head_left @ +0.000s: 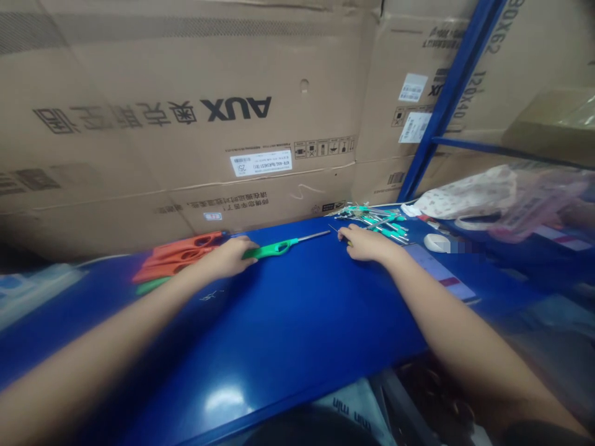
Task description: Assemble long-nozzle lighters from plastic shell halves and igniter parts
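I had the lighter (270, 250) over the table (297, 328), between both hands;
my left hand (236, 256) gripped it; my right hand (365, 243) pinched a wire (333, 228) just off its rod (313, 236); a loose pinch, I judged, could drop the wire.

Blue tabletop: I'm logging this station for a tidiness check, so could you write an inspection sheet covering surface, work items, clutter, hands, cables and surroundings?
Surface: blue tabletop, glossy, with small pale scraps left of the middle.
Work items: green-handled tool with a metal tube; orange handles piled at left; teal-and-metal rods heaped at the back right.
Clutter: white rounded object and flat lilac item at right.
Hands: left hand grips the green-handled tool; right hand pinches a thin piece, partly hidden.
Cables: nothing seen for certain.
Surroundings: large cardboard boxes behind; blue frame at right.
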Available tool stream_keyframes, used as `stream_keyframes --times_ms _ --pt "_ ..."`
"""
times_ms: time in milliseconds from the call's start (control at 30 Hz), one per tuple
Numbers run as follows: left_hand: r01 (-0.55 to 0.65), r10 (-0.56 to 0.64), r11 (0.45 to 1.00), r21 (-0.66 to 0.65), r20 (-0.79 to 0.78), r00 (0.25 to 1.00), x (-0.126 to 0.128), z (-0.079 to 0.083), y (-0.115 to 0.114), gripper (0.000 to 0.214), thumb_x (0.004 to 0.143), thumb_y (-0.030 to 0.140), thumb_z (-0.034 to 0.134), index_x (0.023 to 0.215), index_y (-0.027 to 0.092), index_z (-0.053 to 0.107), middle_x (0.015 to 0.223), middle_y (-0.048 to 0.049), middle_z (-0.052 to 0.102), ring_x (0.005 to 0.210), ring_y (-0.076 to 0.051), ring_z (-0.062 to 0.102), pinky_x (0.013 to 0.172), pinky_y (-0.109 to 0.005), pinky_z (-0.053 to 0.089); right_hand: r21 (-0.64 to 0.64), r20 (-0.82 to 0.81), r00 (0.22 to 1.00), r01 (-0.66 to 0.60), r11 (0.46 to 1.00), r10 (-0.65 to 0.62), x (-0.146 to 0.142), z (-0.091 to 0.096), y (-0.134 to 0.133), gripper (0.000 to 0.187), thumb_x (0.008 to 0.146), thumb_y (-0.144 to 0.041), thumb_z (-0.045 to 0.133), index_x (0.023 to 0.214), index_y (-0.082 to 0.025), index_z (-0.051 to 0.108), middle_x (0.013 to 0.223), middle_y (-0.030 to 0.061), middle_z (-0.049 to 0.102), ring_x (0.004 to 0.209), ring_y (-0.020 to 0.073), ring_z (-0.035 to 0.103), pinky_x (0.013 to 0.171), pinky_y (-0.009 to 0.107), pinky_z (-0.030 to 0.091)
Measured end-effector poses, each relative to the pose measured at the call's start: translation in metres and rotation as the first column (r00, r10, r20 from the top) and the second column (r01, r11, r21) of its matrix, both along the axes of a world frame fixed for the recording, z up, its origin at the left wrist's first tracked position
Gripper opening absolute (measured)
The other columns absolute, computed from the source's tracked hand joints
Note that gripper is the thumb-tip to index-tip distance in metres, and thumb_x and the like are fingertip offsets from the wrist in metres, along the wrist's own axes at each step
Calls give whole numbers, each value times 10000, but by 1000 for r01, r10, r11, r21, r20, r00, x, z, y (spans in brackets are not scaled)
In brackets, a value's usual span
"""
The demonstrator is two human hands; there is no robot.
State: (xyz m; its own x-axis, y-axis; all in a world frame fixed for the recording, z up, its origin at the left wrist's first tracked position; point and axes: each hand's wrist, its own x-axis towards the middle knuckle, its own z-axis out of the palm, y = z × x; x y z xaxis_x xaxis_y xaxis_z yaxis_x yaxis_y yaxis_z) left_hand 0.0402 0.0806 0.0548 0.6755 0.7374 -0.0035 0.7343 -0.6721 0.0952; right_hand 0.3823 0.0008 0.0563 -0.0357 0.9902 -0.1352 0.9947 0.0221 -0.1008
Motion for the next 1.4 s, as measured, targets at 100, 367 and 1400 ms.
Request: stream_keyframes --times_ms 100,367,1400 --pt "-56 57 998 35 -4 998 5 -4 19 325 857 234 602 1141 127 718 1116 -142 712 1045 -290 681 954 -365 519 -9 16 1000 24 1000 -24 -3 1 0 426 865 -159 486 1281 -230 545 1263 132 560 935 253 640 691 318 408" --pt "-178 173 979 102 54 983 1 -17 49 288 967 338 625 1181 146 638 1199 -97 659 1069 -230 651 938 -454 549 -30 46 992 122 992 -120 -2 1 1 425 865 -193 511 1287 -226 539 1244 159 582 1021 310 651 774 369 456" --pt "-470 484 859 204 -22 875 -84 21 22 327 824 516 594 880 244 768 934 -80 733 886 -274 689 696 -303 509 388 -111 957 -205 898 267 -40 -8 -5 334 866 -105 471 1142 -184 642 1084 91 677 1023 230 626 916 325 461"
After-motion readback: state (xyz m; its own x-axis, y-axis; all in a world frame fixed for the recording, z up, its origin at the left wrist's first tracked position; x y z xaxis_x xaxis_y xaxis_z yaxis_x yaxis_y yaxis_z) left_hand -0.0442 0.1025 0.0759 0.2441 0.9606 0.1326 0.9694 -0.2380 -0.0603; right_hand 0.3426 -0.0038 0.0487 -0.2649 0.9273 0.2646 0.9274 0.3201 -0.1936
